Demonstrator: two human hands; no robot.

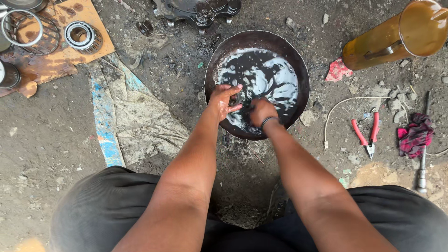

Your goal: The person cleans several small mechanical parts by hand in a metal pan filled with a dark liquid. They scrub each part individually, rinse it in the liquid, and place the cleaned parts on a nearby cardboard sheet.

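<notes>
- Washing step, I judge: left hand (225, 99), fingers loosely spread, and right hand (261, 111), curled, grip unclear, in the dark-liquid pan (212, 65), frame centre.
- Next calls for rubbing the small, indistinct part between them.

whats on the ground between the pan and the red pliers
In the head view, between the dark pan and the red-handled pliers lie a pale stone, a white cord and bare gritty dirt.
</notes>
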